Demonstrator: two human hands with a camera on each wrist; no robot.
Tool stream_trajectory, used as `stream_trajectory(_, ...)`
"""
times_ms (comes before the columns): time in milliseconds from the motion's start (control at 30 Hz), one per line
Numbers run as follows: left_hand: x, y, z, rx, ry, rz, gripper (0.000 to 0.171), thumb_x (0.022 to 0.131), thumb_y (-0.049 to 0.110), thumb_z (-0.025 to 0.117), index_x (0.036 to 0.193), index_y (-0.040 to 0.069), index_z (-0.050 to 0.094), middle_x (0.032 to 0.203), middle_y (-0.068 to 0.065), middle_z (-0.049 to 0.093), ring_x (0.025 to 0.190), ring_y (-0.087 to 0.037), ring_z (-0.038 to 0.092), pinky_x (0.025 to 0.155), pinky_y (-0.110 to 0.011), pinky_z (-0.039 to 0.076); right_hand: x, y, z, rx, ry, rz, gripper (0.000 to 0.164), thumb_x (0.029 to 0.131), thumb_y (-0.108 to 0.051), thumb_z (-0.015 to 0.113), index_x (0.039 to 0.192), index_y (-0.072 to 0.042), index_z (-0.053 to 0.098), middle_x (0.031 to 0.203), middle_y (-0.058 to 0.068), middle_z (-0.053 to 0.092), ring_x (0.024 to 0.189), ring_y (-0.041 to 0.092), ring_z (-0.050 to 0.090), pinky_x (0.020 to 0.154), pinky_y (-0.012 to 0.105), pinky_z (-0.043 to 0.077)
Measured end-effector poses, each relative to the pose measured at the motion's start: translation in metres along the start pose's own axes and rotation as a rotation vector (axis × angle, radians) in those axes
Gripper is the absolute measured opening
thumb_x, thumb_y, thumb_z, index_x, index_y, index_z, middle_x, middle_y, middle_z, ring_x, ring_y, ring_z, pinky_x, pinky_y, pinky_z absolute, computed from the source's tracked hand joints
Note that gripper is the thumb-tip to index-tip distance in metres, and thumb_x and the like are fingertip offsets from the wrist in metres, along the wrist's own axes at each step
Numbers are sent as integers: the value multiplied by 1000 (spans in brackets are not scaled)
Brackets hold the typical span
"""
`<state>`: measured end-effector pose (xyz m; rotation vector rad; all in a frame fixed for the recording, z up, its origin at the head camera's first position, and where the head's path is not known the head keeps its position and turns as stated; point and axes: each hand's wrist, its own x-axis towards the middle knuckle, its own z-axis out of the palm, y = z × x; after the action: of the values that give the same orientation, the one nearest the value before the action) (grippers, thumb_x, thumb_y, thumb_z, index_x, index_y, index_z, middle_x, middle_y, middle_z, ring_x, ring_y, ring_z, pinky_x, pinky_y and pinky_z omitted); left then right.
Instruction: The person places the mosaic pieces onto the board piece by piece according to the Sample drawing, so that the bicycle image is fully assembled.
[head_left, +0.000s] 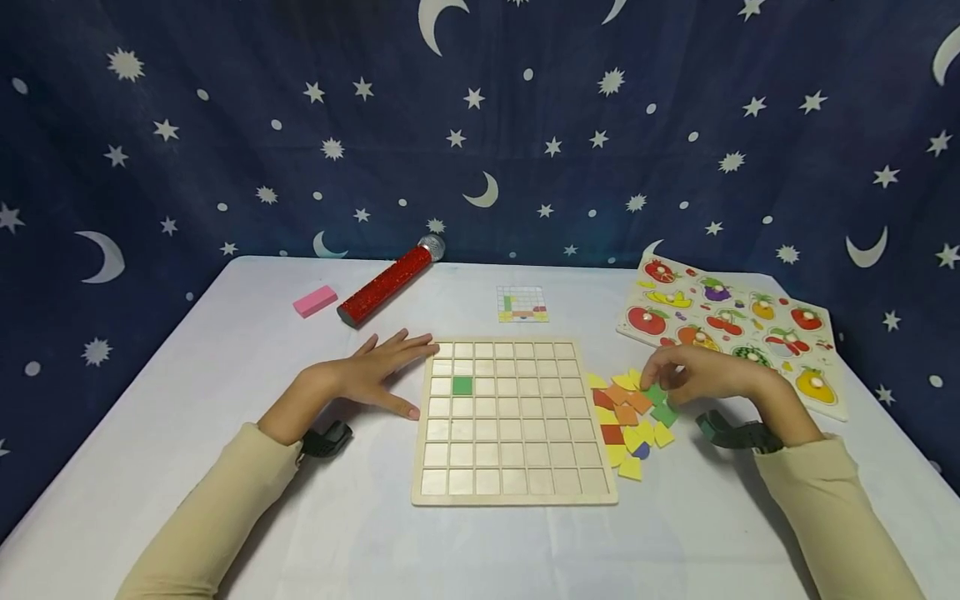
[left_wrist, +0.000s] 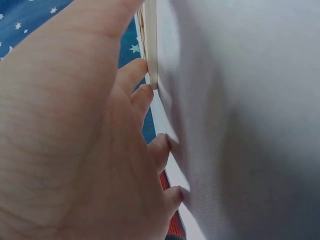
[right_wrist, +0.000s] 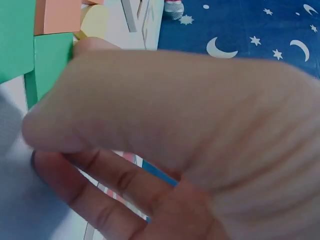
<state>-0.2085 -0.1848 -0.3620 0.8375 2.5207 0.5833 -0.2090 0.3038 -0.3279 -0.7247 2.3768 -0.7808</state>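
Green tiles (head_left: pixel 663 414) lie at the right hand's (head_left: pixel 701 372) bent fingertips, any pinch unclear; the left hand (head_left: pixel 371 375) splays.

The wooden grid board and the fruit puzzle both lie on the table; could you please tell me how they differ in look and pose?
The grid board is pale and divided into squares, whereas the fruit puzzle shows colourful fruit pictures. The grid board lies roughly straight in the head view, while the fruit puzzle is turned at an angle. Both lie on the white table.
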Motion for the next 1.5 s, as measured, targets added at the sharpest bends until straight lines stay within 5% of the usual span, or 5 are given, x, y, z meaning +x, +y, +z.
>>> stream_trajectory(533, -1, 1, -1, -9, -5, -13, 102, 77, 51, 77, 157, 20, 21, 165, -4, 10, 150, -33, -5, 114, -63, -9, 4, 9, 0, 38, 6, -93, 29, 78, -1, 74, 106, 1, 63, 91, 6, 58, 73, 13, 51, 66, 22, 48)
stream_trajectory(1067, -1, 1, 0, -15, 1, -10, 101, 77, 50, 76, 157, 19, 22, 164, -7, 11, 150, -35, -5, 114, -64, -8, 1, 11, 1, 17, 61, -29, 32, 81, -10, 77, 108, 0, 62, 85, 2, 56, 73, 12, 51, 66, 21, 48)
stream_trajectory(1500, -1, 2, -1, -10, -5, -11, 101, 78, 50, 76, 157, 20, 20, 164, -7, 10, 150, -36, -5, 114, -64, -9, 2, 3, -1, 17, 103, -160, 35, 84, -9, 76, 113, 2, 61, 86, 2, 58, 74, 12, 56, 74, 21, 54)
